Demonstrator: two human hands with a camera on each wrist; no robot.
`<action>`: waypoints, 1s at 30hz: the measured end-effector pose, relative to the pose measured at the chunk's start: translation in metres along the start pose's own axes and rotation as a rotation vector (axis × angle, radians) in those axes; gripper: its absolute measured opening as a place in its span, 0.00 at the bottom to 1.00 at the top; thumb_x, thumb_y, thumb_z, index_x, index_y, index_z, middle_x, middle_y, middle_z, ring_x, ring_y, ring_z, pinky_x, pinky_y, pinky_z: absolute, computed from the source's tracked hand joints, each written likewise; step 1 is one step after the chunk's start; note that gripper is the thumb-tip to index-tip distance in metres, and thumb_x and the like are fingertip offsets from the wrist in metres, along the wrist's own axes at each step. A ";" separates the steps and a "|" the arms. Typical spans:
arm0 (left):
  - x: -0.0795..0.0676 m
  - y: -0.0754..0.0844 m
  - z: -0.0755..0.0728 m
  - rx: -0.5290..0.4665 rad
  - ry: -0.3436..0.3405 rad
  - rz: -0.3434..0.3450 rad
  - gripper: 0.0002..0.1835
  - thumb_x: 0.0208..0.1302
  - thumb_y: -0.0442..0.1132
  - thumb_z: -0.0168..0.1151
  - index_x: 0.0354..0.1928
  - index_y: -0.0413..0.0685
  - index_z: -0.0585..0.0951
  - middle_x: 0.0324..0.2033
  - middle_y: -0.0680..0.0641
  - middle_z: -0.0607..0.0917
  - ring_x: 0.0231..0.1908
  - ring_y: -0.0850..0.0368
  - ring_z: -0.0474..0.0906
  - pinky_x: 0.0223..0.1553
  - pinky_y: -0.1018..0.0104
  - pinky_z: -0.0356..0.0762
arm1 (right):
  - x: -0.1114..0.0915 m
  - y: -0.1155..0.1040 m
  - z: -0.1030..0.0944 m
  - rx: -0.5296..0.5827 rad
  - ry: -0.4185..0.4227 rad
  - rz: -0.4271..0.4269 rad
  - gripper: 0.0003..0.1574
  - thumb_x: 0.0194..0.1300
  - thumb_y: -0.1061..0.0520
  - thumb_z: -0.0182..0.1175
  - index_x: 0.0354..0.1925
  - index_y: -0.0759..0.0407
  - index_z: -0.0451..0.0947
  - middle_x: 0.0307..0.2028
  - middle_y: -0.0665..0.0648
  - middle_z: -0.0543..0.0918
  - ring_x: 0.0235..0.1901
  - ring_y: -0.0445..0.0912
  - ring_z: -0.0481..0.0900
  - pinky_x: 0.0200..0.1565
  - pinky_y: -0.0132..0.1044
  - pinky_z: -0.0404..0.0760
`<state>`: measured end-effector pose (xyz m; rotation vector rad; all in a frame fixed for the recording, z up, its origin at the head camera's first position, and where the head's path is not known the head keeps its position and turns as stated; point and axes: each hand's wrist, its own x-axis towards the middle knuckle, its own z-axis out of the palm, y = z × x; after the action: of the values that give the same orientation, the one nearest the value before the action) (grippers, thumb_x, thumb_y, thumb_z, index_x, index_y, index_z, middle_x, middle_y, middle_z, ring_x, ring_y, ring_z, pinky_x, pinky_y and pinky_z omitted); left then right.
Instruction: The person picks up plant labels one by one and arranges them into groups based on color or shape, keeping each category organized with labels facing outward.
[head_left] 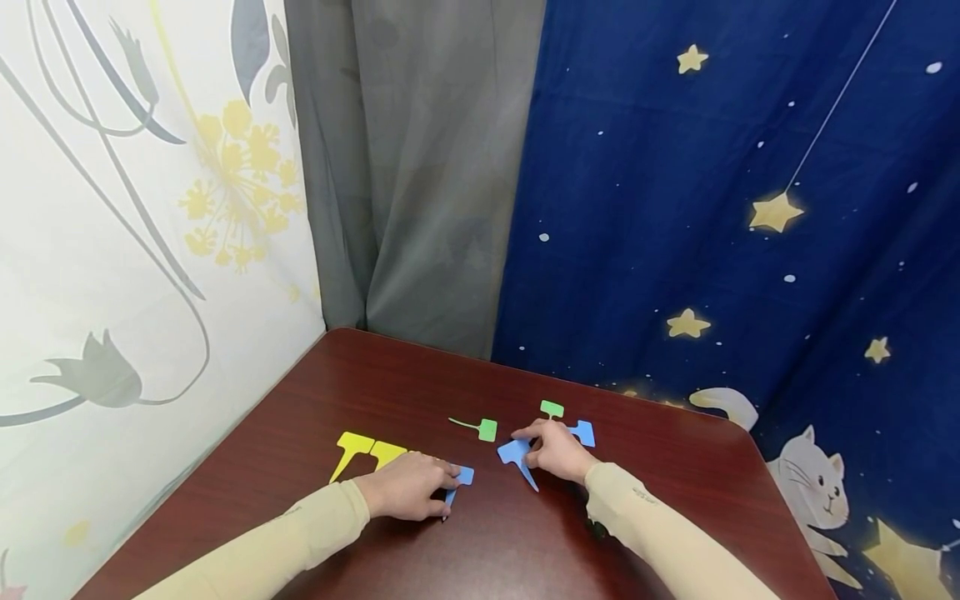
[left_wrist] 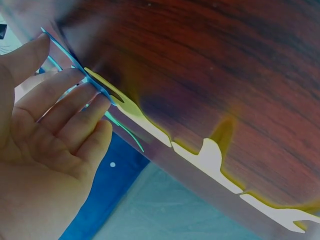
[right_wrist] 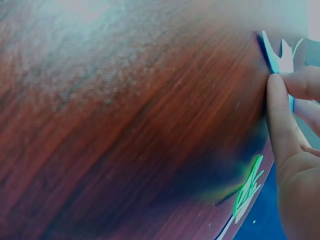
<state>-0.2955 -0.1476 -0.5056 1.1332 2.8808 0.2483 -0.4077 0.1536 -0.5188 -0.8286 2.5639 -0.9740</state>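
My left hand (head_left: pixel 412 487) holds a blue T-shaped plant label (head_left: pixel 465 476) low over the table, thumb at its pointed end and fingers along its head. Just left of it, yellow plant labels (head_left: pixel 355 442) lie in a row, one partly hidden by the hand; the left wrist view shows the row (left_wrist: pixel 207 157) end to end. My right hand (head_left: pixel 558 450) pinches another blue label (head_left: pixel 514 452) by the side of its head, its stem pointing toward me. Behind the right hand lie a further blue label (head_left: pixel 585 433) and a green label (head_left: pixel 552 408), both partly covered.
Another green label (head_left: pixel 487 430) lies between and beyond the hands, stem to the left. A small dark thing (head_left: pixel 597 528) shows under the right sleeve. The dark red wooden table (head_left: pixel 420 375) ends at a grey curtain (head_left: pixel 442 192) and a blue starry one (head_left: pixel 637 208).
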 end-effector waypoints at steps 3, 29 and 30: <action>0.000 0.000 0.000 -0.004 -0.001 0.001 0.22 0.65 0.54 0.68 0.58 0.53 0.86 0.60 0.51 0.82 0.58 0.55 0.80 0.55 0.57 0.80 | -0.003 -0.001 -0.003 0.006 -0.019 0.006 0.28 0.63 0.65 0.67 0.61 0.52 0.82 0.50 0.50 0.80 0.34 0.46 0.79 0.36 0.39 0.81; 0.000 0.002 -0.004 -0.002 -0.012 -0.011 0.22 0.64 0.54 0.69 0.57 0.53 0.86 0.59 0.51 0.82 0.58 0.56 0.79 0.54 0.56 0.80 | -0.012 -0.008 0.005 -0.346 0.074 -0.151 0.19 0.62 0.53 0.71 0.52 0.51 0.87 0.49 0.48 0.81 0.42 0.38 0.80 0.45 0.39 0.83; -0.001 0.002 -0.004 -0.001 -0.011 -0.010 0.22 0.64 0.54 0.69 0.57 0.53 0.86 0.59 0.51 0.82 0.58 0.56 0.79 0.55 0.57 0.80 | -0.014 -0.009 0.006 -0.360 0.074 -0.148 0.19 0.63 0.52 0.71 0.53 0.49 0.86 0.50 0.47 0.81 0.45 0.39 0.80 0.46 0.38 0.83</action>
<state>-0.2939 -0.1470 -0.5013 1.1160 2.8757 0.2422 -0.3906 0.1534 -0.5161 -1.1067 2.8213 -0.5937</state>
